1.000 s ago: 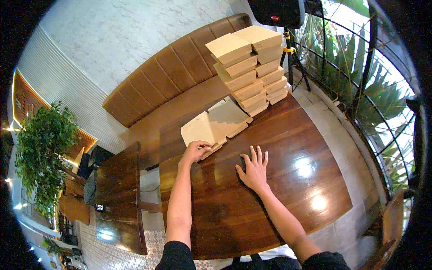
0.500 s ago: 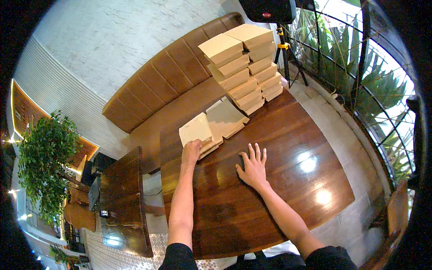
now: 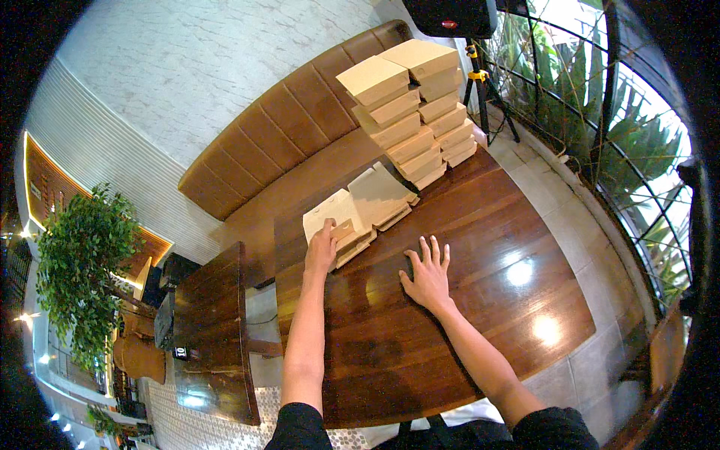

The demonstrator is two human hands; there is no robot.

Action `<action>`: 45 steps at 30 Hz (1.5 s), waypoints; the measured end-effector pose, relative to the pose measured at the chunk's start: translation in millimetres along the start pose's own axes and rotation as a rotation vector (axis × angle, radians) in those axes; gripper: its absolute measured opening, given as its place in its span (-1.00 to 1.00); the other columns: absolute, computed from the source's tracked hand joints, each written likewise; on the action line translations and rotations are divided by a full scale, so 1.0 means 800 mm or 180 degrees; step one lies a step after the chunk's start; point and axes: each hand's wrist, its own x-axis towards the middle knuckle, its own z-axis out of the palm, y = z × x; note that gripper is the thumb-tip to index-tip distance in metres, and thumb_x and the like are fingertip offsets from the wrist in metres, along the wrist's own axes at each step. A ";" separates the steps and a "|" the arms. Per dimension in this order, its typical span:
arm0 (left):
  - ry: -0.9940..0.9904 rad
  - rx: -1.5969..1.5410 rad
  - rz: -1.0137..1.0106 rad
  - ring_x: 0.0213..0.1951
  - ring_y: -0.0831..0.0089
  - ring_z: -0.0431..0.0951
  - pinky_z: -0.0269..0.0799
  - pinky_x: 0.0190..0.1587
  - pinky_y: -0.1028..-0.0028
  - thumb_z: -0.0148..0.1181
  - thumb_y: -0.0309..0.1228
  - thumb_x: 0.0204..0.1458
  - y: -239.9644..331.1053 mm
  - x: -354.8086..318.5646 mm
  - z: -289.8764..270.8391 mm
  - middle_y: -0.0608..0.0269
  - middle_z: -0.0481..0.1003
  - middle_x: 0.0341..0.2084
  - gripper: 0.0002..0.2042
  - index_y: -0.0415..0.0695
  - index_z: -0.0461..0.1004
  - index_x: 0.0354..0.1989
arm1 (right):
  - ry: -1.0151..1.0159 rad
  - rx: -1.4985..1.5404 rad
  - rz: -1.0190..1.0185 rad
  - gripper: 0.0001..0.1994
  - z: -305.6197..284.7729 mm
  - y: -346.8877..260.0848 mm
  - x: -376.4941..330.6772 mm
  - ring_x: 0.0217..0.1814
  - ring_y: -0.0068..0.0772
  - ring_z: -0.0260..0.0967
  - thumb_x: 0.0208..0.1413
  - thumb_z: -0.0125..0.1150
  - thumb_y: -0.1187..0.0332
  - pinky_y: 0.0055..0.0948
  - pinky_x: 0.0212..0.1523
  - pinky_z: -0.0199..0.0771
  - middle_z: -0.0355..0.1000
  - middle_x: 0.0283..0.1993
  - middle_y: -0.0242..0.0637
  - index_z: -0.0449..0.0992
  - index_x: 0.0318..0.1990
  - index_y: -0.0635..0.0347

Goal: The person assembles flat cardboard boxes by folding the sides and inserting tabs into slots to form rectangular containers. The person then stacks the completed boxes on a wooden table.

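On the dark wooden table [image 3: 517, 202] lie unfolded brown cardboard boxes [image 3: 330, 208], piled flat in a low stack, with another open cardboard sheet [image 3: 379, 189] beside them at the right. My left hand [image 3: 322, 246] is at the near edge of the left pile, its fingers closed at a small flap of the top cardboard box; part of the grip is hidden. My right hand [image 3: 429, 279] rests palm down over the bare tabletop, fingers spread, holding nothing. Beyond both hands, folded cardboard boxes [image 3: 416, 127] stand in two tall columns at the table's far right.
A brown padded bench [image 3: 277, 124] runs along the wall behind the table. At the far right stands a black speaker [image 3: 450, 16] on a tripod. A second wooden table [image 3: 214, 330] and a leafy plant [image 3: 86, 270] are at the left.
My left hand has moved slightly farther onto the top cardboard box, and a small flap now shows by its fingers. My right hand stays spread on the table. The view has shifted slightly.
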 end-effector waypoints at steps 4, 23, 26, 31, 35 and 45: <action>-0.0001 0.0266 0.0620 -0.05 -0.06 0.58 0.52 -0.07 0.06 0.20 -0.65 0.12 -0.002 -0.014 0.027 0.05 0.46 -0.07 -0.74 -0.08 0.53 -0.04 | -0.0035 -0.0038 0.0013 -0.47 0.001 0.001 0.000 0.72 0.21 -0.30 0.19 0.33 0.05 0.33 0.63 -0.52 0.06 0.59 0.10 0.47 0.25 0.07; 0.0557 0.1824 0.0234 0.28 0.11 0.33 0.25 0.26 0.03 0.52 -0.28 -0.01 0.010 -0.022 0.007 0.08 0.29 0.26 -0.28 0.00 0.36 0.38 | -0.0007 0.0001 0.0021 -0.46 0.000 0.000 0.001 0.72 0.22 -0.29 0.18 0.35 0.06 0.35 0.63 -0.50 0.07 0.58 0.11 0.47 0.27 0.05; 0.0634 0.1916 0.0103 0.29 0.09 0.31 0.22 0.29 0.06 0.48 -0.32 0.02 0.011 -0.019 -0.001 0.03 0.27 0.29 -0.23 -0.04 0.29 0.46 | -0.0050 0.0002 0.0029 -0.45 0.000 0.000 0.001 0.72 0.21 -0.30 0.19 0.34 0.05 0.35 0.63 -0.52 0.06 0.58 0.11 0.47 0.27 0.06; 0.1307 0.1433 -0.0077 0.24 -0.04 0.32 0.27 0.29 0.01 0.35 -0.45 0.10 0.003 -0.017 -0.007 -0.04 0.26 0.26 -0.32 -0.14 0.30 0.45 | -0.0060 -0.0029 0.0051 -0.45 0.001 0.001 0.001 0.72 0.19 -0.30 0.18 0.33 0.04 0.34 0.63 -0.53 0.06 0.59 0.11 0.48 0.27 0.05; 0.1749 0.0986 -0.0047 0.21 -0.06 0.38 0.38 0.24 0.03 0.18 -0.67 0.12 -0.012 -0.016 -0.026 -0.05 0.31 0.21 -0.42 -0.16 0.40 0.38 | -0.0040 0.0003 0.0028 -0.46 0.003 0.003 0.000 0.72 0.19 -0.29 0.17 0.34 0.04 0.33 0.63 -0.52 0.06 0.59 0.09 0.48 0.26 0.04; 0.1092 0.0593 0.1249 -0.16 0.04 0.60 0.49 -0.14 0.13 0.38 -0.50 0.15 0.052 -0.249 -0.079 0.07 0.61 -0.20 -0.84 -0.23 0.63 -0.12 | 0.0516 0.1650 0.0624 -0.68 -0.008 0.010 0.015 0.41 -0.24 0.38 0.39 0.15 0.15 0.08 0.63 -0.37 0.59 0.15 -0.30 0.57 0.16 0.05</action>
